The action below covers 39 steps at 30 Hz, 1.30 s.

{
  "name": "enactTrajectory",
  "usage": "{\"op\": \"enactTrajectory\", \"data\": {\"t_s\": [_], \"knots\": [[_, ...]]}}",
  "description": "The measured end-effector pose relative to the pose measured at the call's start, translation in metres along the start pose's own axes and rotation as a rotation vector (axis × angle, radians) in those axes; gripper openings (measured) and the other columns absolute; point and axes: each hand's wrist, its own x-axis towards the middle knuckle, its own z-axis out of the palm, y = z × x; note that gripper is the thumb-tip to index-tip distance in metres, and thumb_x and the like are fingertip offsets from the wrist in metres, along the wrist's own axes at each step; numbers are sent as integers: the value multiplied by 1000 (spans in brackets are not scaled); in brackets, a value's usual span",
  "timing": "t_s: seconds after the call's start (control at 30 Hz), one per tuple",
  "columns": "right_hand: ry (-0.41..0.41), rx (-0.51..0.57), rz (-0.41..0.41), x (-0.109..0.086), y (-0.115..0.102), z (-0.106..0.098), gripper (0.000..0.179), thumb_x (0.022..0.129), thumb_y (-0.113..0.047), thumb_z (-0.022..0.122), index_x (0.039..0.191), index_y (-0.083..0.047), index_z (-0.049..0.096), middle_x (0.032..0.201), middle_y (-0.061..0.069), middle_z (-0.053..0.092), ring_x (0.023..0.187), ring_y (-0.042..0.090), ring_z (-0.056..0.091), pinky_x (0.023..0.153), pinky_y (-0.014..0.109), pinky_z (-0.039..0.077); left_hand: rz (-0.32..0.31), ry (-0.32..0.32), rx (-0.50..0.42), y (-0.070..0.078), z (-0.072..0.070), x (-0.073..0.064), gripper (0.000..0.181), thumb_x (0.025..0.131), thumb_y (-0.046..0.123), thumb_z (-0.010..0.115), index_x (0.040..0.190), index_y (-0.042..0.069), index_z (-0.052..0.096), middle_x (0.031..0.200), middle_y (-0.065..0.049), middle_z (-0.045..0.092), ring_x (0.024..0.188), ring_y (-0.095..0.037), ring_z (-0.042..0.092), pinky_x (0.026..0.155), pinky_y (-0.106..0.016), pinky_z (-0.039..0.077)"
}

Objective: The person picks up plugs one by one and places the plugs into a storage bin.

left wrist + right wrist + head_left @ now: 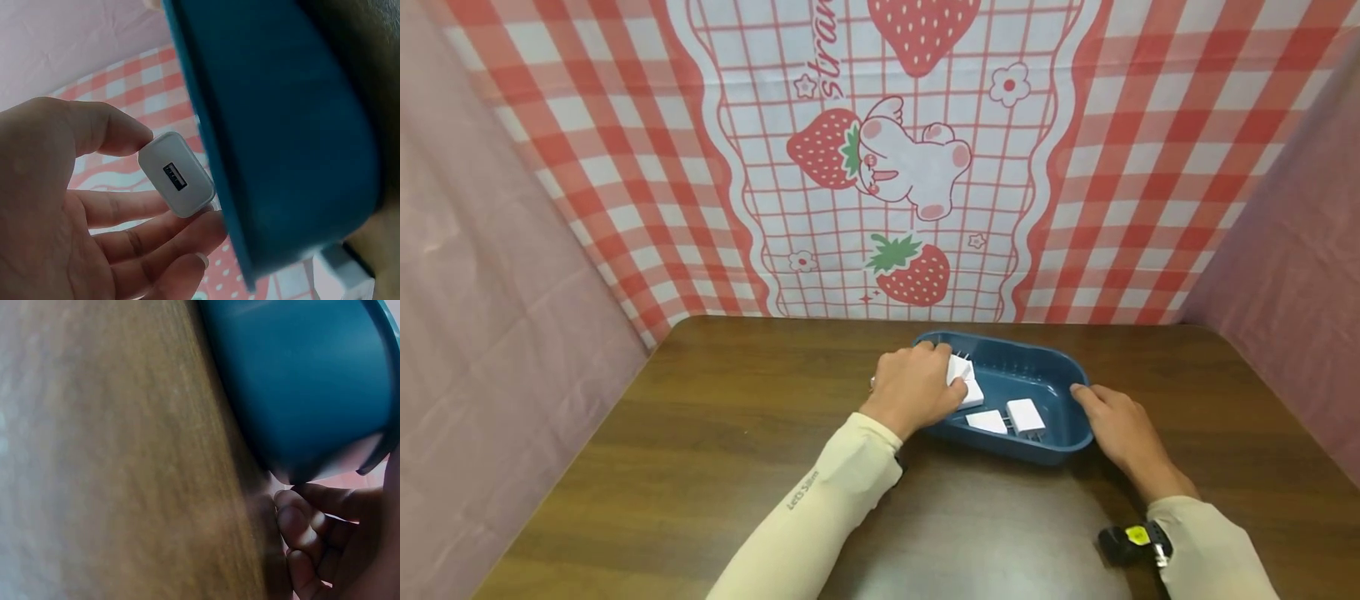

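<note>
As I log remotely, the left hand pinches one white USB charger at the left end of one blue bin; the right hand grips its right rim. Bin location: table, near far edge. Contents: white adapters.

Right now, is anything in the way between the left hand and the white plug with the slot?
Nothing visible: the left hand holds the white charger directly. The blue tray stands close beside the charger, not between.

A brown wood-grain table bears a blue bin near its far edge, slightly right of centre.
</note>
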Motion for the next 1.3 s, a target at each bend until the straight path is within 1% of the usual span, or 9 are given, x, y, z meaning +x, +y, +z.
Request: {"op": "enactTrajectory", "data": {"t_s": [0.13, 0.3, 0.4, 0.57, 0.63, 0.87, 0.97, 1.1, 1.3], "knots": [[-2, 6, 1, 0, 0, -1, 65, 107, -47, 32, 122, 10, 59, 119, 33, 61, 105, 46, 56, 90, 64, 40, 25, -24, -13, 5, 5, 3, 36, 92, 44, 60, 104, 12, 71, 91, -2, 69, 70, -17, 63, 55, -39, 53], [2, 11, -4, 0, 0, -1, 64, 107, -46, 33, 121, 10, 60, 116, 32, 62, 103, 45, 56, 89, 63, 41, 32, -47, -26, 11, 12, 6, 34, 91, 43, 62, 103, 12, 71, 89, -1, 69, 66, -15, 58, 54, -35, 51], [-1, 11, -7, -1, 1, 0, 64, 107, -46, 32, 121, 10, 60, 116, 32, 62, 103, 45, 56, 88, 62, 41, 33, -45, -10, 15, 15, 6, 33, 91, 44, 63, 99, 13, 71, 86, -1, 68, 66, -15, 60, 52, -35, 50], [5, 15, -6, -1, 1, -1, 65, 107, -46, 32, 123, 11, 59, 120, 34, 60, 106, 48, 55, 90, 64, 40, 55, -25, 23, 23, 19, 6, 31, 91, 45, 63, 94, 15, 70, 83, 0, 69, 70, -16, 65, 53, -36, 50], [5, 15, -3, -2, 1, -1, 65, 107, -46, 32, 123, 10, 59, 121, 34, 60, 107, 48, 55, 91, 65, 40, 58, -23, 29, 27, 20, 7, 31, 91, 45, 63, 95, 15, 71, 84, 1, 69, 71, -17, 66, 54, -36, 51], [-15, 17, 9, -1, 1, -1, 66, 107, -47, 31, 124, 11, 58, 122, 34, 59, 106, 47, 55, 90, 65, 40, 67, -21, 26, 35, 25, 8, 34, 90, 44, 64, 108, 16, 70, 91, 2, 72, 77, -16, 68, 57, -36, 52], [-17, 18, 13, -1, 0, -1, 66, 107, -47, 31, 124, 11, 58, 121, 34, 59, 106, 47, 55, 90, 64, 40, 82, -6, 8, 37, 27, 9, 34, 92, 41, 63, 115, 16, 69, 97, 2, 72, 83, -15, 69, 61, -36, 54], [-25, 20, 21, -1, 0, -1, 68, 107, -49, 30, 126, 11, 56, 123, 34, 58, 107, 47, 55, 91, 65, 39, 90, 26, -26, 35, 27, 10, 35, 95, 38, 61, 122, 17, 68, 106, 1, 71, 88, -15, 69, 65, -35, 55], [-31, 20, 28, 0, 0, -1, 68, 107, -48, 29, 128, 12, 55, 125, 35, 57, 108, 48, 54, 93, 66, 39, 134, 134, -73, 25, 22, 5, 30, 95, 34, 61, 118, 18, 71, 106, 2, 71, 86, -13, 69, 63, -32, 56]]}}
